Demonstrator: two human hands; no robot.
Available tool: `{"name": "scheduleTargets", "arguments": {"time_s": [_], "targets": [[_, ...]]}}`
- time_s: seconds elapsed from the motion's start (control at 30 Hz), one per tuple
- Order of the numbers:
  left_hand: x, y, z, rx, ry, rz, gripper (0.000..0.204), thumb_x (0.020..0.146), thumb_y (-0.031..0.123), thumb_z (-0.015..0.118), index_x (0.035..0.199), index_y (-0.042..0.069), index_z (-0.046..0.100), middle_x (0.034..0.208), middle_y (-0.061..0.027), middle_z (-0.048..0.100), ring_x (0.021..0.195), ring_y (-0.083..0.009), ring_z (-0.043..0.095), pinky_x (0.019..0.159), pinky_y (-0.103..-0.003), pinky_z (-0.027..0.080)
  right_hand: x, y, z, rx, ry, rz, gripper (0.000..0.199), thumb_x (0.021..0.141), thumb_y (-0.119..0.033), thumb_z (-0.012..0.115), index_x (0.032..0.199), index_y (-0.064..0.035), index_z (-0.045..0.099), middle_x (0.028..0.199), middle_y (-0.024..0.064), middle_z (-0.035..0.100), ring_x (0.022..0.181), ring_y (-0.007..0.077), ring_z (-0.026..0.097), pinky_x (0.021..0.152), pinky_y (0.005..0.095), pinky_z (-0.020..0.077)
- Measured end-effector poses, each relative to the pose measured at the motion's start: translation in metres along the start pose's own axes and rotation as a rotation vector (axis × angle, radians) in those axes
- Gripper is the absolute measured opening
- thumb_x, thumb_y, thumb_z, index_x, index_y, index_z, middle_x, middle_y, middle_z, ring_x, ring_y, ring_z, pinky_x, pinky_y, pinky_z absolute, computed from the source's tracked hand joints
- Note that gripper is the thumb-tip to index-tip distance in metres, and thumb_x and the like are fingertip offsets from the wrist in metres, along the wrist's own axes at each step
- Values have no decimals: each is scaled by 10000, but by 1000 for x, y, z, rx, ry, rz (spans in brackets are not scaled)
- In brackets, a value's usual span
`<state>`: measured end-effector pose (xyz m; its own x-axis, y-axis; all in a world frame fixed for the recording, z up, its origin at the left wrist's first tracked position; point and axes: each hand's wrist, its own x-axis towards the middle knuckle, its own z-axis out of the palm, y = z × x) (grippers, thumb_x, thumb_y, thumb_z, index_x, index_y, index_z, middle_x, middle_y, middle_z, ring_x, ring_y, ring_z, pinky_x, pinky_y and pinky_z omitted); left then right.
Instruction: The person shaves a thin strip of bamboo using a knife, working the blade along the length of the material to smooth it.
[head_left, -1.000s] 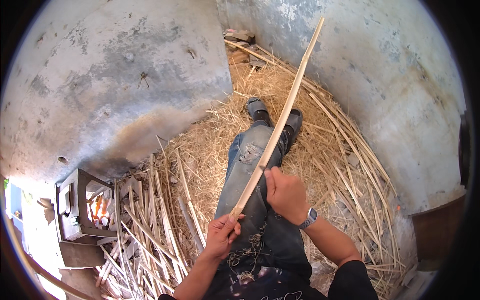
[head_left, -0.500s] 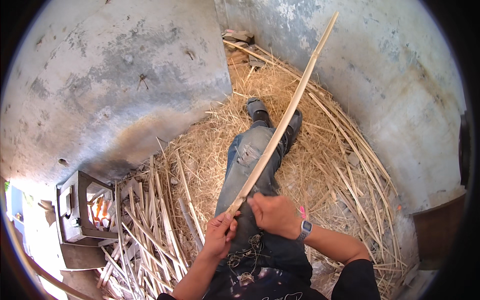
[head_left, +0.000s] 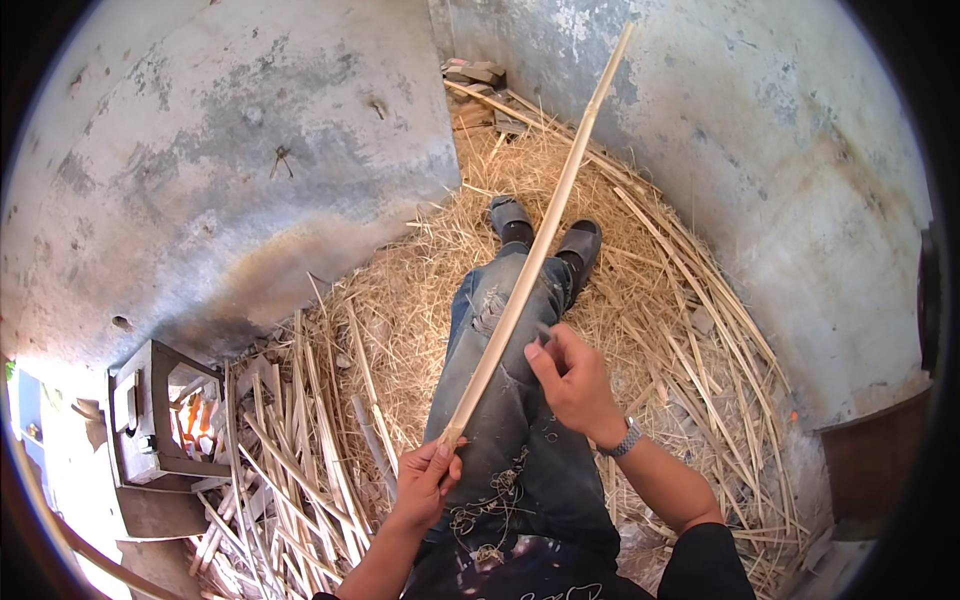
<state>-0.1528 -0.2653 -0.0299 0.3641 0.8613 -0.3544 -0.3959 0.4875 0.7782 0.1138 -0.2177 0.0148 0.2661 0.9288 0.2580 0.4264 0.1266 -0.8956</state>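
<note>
my left fingers [head_left: 440,463] clamped on the near end of a long, flat, pale wooden strip [head_left: 524,285]; right fingers [head_left: 543,364] pinched on a small dark piece [head_left: 543,334], blurred, just right of it. strip slants over worn, frayed denim [head_left: 465,375]. beyond: fine curly shavings [head_left: 395,330], split lengths [head_left: 705,265], mottled, flaking wall [head_left: 790,190].
</note>
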Motion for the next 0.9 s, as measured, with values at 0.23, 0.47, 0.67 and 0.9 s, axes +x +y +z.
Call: {"name": "scheduleTargets", "arguments": {"time_s": [0.23, 0.47, 0.67, 0.9], "targets": [[-15, 11, -22, 474, 48, 58, 279, 1101, 184, 599, 1234, -32, 714, 857, -46, 716, 644, -69, 541, 599, -210, 429, 30, -2, 4, 70, 74, 33, 409, 906, -291, 867, 1082, -19, 617, 581, -18, 497, 496, 51, 453, 466, 273, 349], [-12, 38, 17, 783, 85, 367, 320, 1083, 174, 610, 1340, -13, 646, 848, -64, 722, 723, -110, 622, 655, -264, 491, 27, -9, 16, 72, 109, -31, 360, 917, -164, 841, 1136, 4, 609, 623, -42, 493, 542, 23, 426, 496, 242, 324], [-10, 21, 2, 989, 134, 415, 314, 1109, 253, 610, 1245, -5, 725, 666, 9, 577, 598, -58, 505, 554, -254, 398, 26, -17, 2, -47, 90, -85, 248, 1043, -245, 684, 1108, -13, 624, 615, 54, 556, 543, 167, 553, 521, 337, 421], [-27, 25, -75, 655, 29, 270, 286, 1111, 195, 611, 1211, -46, 729, 665, 56, 504, 568, -33, 425, 515, -235, 336, 32, 23, -31, -64, 76, -93, 213, 1116, -205, 545, 1036, -25, 628, 673, 167, 633, 591, 299, 665, 548, 398, 470]]}}
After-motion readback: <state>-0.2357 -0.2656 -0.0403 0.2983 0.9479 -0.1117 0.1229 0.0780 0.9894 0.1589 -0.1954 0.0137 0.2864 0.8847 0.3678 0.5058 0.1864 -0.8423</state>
